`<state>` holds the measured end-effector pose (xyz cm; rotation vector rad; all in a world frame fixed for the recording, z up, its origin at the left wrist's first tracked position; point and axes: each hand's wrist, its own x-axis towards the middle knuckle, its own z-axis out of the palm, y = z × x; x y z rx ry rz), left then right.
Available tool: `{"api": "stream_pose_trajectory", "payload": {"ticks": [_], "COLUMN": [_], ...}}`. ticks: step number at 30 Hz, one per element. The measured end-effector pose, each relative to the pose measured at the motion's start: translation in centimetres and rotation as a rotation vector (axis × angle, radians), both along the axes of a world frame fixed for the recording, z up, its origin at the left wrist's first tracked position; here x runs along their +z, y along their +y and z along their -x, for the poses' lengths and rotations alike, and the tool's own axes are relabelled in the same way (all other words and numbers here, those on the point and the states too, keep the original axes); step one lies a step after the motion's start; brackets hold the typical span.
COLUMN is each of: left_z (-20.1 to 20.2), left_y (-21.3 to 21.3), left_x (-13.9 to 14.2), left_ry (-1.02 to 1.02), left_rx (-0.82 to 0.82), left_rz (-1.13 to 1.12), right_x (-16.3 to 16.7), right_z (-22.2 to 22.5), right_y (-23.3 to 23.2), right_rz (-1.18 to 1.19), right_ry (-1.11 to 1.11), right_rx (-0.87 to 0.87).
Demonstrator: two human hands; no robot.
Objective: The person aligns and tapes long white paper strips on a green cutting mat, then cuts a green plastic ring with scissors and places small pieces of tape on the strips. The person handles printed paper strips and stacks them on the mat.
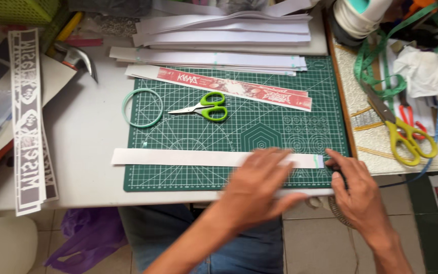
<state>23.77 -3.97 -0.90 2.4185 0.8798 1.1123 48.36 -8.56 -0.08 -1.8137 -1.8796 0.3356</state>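
Flattened, fingers spread, left hand (259,190) presses the white paper strip (188,158) onto the cutting mat (239,132). Right hand (353,182) pinches the strip's end; smoothing appears underway, requiring steady alignment next.

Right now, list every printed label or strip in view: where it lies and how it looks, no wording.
Red printed strip: long band, slanted along the green cutting mat's top edge.
Grey patterned strips: long grey-and-white bands, table's left side.
White strip: plain, along the mat's lower part; left hand flat on it, right hand at its right end.
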Motion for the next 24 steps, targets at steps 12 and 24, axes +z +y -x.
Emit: {"api": "stream_pose_trajectory", "payload": {"ticks": [12, 24], "left_z": [10.4, 10.0], "left_y": [1.8, 1.8], "left_x": [-1.4, -1.3], "left_ry": [0.306, 0.273], "left_rx": [0.004, -0.038], "left_rz": [-0.116, -0.065], "right_x": [0.0, -0.3], "right_z": [8.6, 11.2], "right_y": [5.4, 7.4], "right_rz": [-0.055, -0.032], "right_ry": [-0.114, -0.202], "right_rx": [0.467, 0.540]}}
